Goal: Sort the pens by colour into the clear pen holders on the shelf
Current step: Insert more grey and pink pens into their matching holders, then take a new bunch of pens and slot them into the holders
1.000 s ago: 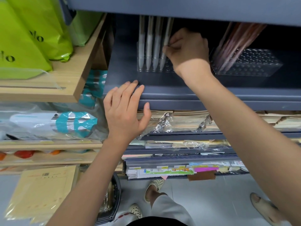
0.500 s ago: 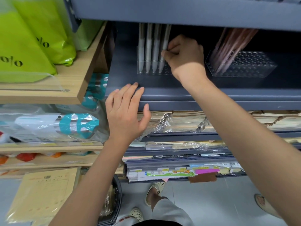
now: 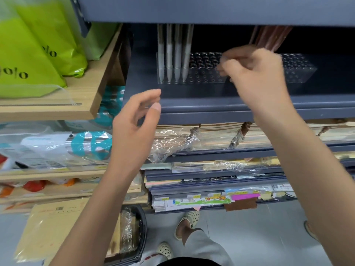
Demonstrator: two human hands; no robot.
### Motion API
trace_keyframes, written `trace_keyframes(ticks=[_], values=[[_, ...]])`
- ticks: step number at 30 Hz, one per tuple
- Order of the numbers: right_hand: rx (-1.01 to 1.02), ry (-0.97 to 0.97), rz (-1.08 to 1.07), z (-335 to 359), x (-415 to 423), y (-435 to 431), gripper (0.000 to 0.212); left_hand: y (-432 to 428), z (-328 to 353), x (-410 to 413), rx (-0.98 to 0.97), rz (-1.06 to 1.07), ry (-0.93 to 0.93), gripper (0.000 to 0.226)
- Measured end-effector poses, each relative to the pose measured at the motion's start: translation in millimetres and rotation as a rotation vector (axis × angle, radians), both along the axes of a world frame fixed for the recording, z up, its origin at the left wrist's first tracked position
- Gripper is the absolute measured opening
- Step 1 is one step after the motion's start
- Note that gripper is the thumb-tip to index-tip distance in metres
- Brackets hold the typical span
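Both hands raised in front of the dark grey shelf (image 3: 192,105) with the pen holders.

Four white pens (image 3: 172,54) stand upright side by side in the left end of a clear pen holder (image 3: 203,76), whose other holes show bare. Further right, a second clear holder (image 3: 301,71) carries a bunch of reddish-brown pens (image 3: 269,37) that lean to the right. The right hand (image 3: 255,75) is in front of the gap between the two holders with its fingers curled, but it is blurred, so whether it pinches anything cannot be told. The left hand (image 3: 134,120) hangs lower, just before the shelf's front edge, with its fingers loosely bent and nothing in them. Lime-green bags (image 3: 38,45) lie on a wooden shelf (image 3: 80,104) to the left.
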State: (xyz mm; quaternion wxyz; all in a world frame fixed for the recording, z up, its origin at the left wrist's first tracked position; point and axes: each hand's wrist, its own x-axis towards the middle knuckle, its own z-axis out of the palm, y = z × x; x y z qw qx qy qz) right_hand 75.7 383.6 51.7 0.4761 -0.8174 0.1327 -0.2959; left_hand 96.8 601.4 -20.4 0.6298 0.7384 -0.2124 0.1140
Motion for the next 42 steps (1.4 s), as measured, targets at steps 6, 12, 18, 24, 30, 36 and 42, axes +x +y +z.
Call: trace_keyframes(ticks=[6,12,18,24,30,36,42], values=[[0.208,-0.016,0.133,-31.1,-104.0,-11.3,0.016,18.1,-19.2,-40.9,-0.076,-0.211,0.138,0.023],[0.574,0.438,-0.154,-200.0,-192.7,-35.1,0.008,36.5,-131.7,-79.5,0.035,-0.164,0.584,0.020],[0.963,0.888,-0.421,-350.5,-324.5,-50.5,0.018,32.2,-264.8,-127.8,0.311,-0.062,1.207,0.022],[1.059,1.039,-0.521,-385.4,-432.2,-81.7,0.015,-6.5,-295.4,-186.2,0.562,-0.053,1.412,0.025],[1.008,1.053,-0.532,-382.7,-513.6,-156.3,0.012,-89.1,-276.6,-248.0,0.687,-0.096,1.378,0.017],[0.927,1.019,-0.462,-366.2,-562.1,-238.3,0.011,-178.9,-267.9,-287.2,0.707,-0.216,1.244,0.019],[0.819,0.844,-0.385,-324.5,-551.0,-317.4,0.021,-268.5,-240.2,-288.2,0.767,-0.414,1.035,0.017]])
